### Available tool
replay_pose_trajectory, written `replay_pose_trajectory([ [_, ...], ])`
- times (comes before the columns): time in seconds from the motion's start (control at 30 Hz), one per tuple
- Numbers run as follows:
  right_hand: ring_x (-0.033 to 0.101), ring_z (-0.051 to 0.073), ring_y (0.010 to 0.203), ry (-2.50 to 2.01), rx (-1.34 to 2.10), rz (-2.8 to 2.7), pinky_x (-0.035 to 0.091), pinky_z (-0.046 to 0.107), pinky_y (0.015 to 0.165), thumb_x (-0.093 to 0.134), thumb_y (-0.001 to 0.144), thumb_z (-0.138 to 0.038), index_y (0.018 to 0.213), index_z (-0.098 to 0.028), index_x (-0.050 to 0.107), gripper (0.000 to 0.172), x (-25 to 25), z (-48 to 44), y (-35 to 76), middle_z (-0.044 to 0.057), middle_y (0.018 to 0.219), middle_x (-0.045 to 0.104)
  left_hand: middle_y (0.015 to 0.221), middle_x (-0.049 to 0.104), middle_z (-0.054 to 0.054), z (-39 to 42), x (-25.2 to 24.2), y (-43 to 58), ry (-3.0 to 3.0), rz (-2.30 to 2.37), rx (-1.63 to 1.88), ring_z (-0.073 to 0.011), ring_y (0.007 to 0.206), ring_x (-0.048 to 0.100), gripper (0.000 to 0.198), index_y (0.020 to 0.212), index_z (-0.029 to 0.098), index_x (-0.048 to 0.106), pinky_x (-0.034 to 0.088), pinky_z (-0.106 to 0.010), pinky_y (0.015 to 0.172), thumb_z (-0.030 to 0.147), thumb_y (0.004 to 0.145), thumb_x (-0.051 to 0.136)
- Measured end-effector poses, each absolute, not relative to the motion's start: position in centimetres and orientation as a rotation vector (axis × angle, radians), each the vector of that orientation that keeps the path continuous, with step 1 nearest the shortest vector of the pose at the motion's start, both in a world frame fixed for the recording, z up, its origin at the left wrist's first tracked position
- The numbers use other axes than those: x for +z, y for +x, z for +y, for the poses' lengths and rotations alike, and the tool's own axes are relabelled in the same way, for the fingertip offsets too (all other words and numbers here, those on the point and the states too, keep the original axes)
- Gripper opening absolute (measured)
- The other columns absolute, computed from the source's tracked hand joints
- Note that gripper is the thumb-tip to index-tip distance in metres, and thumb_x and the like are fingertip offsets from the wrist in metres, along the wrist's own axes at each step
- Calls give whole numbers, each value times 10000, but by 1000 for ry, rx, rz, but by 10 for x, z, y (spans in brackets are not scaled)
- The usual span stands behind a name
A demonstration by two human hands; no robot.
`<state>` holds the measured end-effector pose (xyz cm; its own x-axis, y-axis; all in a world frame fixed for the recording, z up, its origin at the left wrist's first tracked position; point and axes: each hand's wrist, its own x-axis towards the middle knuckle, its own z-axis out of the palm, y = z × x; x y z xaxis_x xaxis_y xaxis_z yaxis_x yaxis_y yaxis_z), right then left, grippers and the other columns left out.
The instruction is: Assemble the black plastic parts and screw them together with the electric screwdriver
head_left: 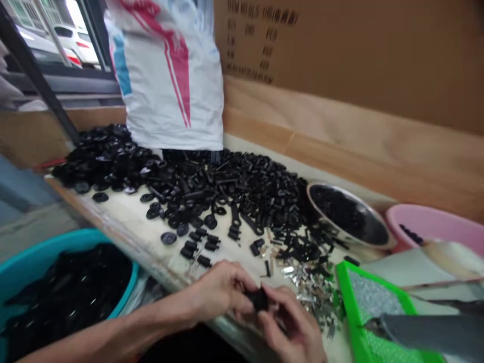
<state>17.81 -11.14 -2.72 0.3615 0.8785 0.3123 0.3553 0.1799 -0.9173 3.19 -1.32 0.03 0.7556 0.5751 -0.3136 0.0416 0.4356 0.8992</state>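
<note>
The small black part [259,300] sits at the centre of my view, pinched between my left hand [223,291] and my right hand [291,325], just above the bench [124,214]. Both hands are curled and nearly closed on it, meeting it from either side. A fingertip grip like this suits so small and matte a piece, keeping it steady yet easy to turn. Just beyond the part lies a scatter of thin silver clips [312,292], with a green-edged tray [350,302] to their right. Farther beyond it, a heap of black moulded rings, discs and short tubes [212,186] spreads below a white woven sack [170,85]. Up and right of the part stand a steel bowl [372,222] of black pieces and a pink basin [434,217]. Left of it, a teal basin [86,237] holds more black pieces.
</note>
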Motion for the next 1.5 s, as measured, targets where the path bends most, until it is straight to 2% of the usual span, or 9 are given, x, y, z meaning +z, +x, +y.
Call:
replay_pose_trajectory([
  [0.2,522,93,523,-1501,808,-1129,441,176,473,712,728,-247,946,-220,725,220,-20,-106,176,-14,678,573,609,562,47,-12,10,21,1165,704,331,-95,551,498,176,801,149,603,410,-198,532,157,625,604],
  [0.53,460,71,453,-1530,991,-594,387,165,397,773,666,-405,885,-155,704,339,-23,-94,165,-6,625,629,859,641,-59,-29,-14,28,2183,617,1014,-166,801,585,220,1026,159,596,462,-276,762,143,884,428],
  [0.67,506,98,455,-1499,1041,-612,434,186,411,762,687,-391,938,-169,688,343,-21,-98,169,-16,578,611,862,658,-28,-19,4,26,1572,774,645,-148,741,606,270,1033,177,606,471,-235,670,172,763,601],
  [0.83,576,109,565,-1590,887,-945,492,195,505,756,682,-304,946,-191,723,289,-14,-100,177,26,778,670,542,546,44,-4,16,23,986,769,294,-89,491,488,175,793,120,653,408,-199,506,156,621,649],
  [1.0,497,93,413,-1606,970,-808,441,184,400,720,734,-364,903,-173,680,258,-16,-99,176,-35,513,575,741,614,-1,-16,5,28,1385,845,575,-121,677,546,168,818,169,712,431,-212,633,136,688,610],
  [1.1,527,92,443,-1589,937,-835,456,176,422,722,739,-349,918,-189,676,244,-15,-101,180,-28,562,609,850,630,-14,-17,9,29,1378,790,585,-133,752,567,210,885,182,712,440,-218,680,145,694,632],
  [1.27,623,126,637,-1618,786,-1172,519,203,582,707,739,-259,985,-213,698,251,-8,-103,185,27,806,684,642,614,12,-1,16,28,962,648,253,-102,558,530,281,901,107,684,450,-234,592,202,636,674],
  [1.4,614,133,640,-1602,731,-1188,520,205,553,684,755,-267,953,-189,718,216,-5,-99,184,44,821,661,486,542,45,1,9,32,1046,741,279,-86,426,454,235,801,110,686,382,-215,449,201,586,706],
  [1.5,623,135,674,-1610,699,-1192,519,196,546,693,752,-273,957,-194,728,222,-1,-97,184,65,900,664,492,550,48,-2,9,33,1024,766,339,-86,444,471,263,854,114,682,384,-210,469,188,602,690],
])
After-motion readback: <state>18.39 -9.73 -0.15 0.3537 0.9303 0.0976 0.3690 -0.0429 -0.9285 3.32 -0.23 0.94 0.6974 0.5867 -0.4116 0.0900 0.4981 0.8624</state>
